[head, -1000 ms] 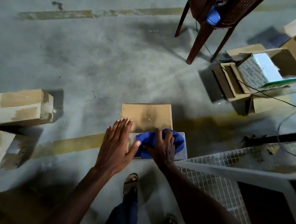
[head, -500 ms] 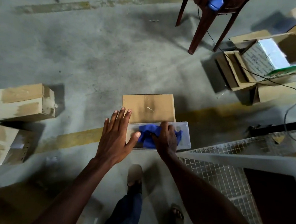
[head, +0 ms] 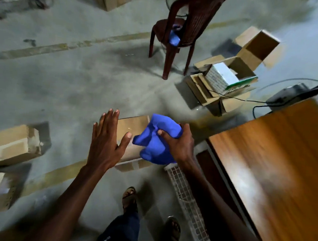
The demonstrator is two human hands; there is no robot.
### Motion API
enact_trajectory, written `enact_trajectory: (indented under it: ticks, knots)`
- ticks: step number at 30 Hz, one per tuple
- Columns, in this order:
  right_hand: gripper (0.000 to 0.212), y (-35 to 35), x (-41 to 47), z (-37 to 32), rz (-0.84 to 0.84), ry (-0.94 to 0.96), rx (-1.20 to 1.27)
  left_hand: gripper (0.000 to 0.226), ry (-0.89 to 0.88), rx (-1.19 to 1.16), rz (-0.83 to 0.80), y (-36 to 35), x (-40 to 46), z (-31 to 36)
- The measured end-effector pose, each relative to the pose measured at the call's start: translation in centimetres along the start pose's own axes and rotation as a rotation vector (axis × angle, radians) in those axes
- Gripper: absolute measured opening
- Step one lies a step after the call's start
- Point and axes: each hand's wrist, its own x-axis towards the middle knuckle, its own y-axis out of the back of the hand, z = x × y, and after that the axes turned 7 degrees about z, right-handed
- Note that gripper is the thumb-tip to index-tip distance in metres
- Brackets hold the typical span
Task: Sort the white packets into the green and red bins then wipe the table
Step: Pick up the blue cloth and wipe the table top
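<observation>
My right hand [head: 179,144] grips a crumpled blue cloth [head: 157,139] and holds it in the air above a cardboard box [head: 131,129] on the floor. My left hand [head: 106,141] is flat, fingers spread, holding nothing, just left of the cloth and over the box's left edge. A brown wooden table [head: 276,156] fills the right side, blurred by motion. No white packets and no green or red bins are in view.
A white wire mesh panel [head: 186,197] stands beside the table. A dark red plastic chair [head: 181,31] stands behind, and open cartons [head: 230,84] with cables lie at the right. More cardboard boxes [head: 11,144] sit on the concrete floor at left. My sandalled feet [head: 130,197] are below.
My right hand has lifted the blue cloth off the clear tray on the box. The view has swung right, bringing the wooden table into sight. The left hand stays spread.
</observation>
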Motion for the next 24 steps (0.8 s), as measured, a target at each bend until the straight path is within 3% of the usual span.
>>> enact_trajectory:
  ticks: [5, 11, 15, 18, 20, 22, 24]
  knots:
    - [0.045, 12.1, -1.4, -1.7, 0.217, 0.017, 0.131, 0.076, -0.131, -0.072, 0.038, 0.5, 0.1, 8.3]
    - [0.051, 25.2, -0.3, 3.2, 0.441, -0.150, 0.126, 0.080, -0.266, -0.100, 0.017, -1.7, -1.6, 18.1]
    - [0.095, 30.3, 1.5, 7.5, 0.392, -0.255, -0.014, 0.082, -0.325, -0.115, -0.033, -4.1, -3.7, 24.0]
    - [0.108, 31.9, 1.6, 9.4, 0.296, -0.283, -0.314, 0.079, -0.360, -0.123, -0.047, -5.8, -5.1, 27.2]
    - [0.097, 33.1, 0.7, 9.6, 0.390, -0.172, -0.515, 0.079, -0.374, -0.116, -0.038, -6.6, -5.7, 28.8]
    - [0.084, 33.9, 0.2, 10.2, 0.460, 0.103, -0.670, 0.078, -0.385, -0.108, -0.030, -7.2, -5.9, 29.9]
    - [0.077, 33.9, 0.9, 11.5, 0.383, 0.381, -0.729, 0.078, -0.392, -0.097, -0.041, -7.7, -5.7, 30.9]
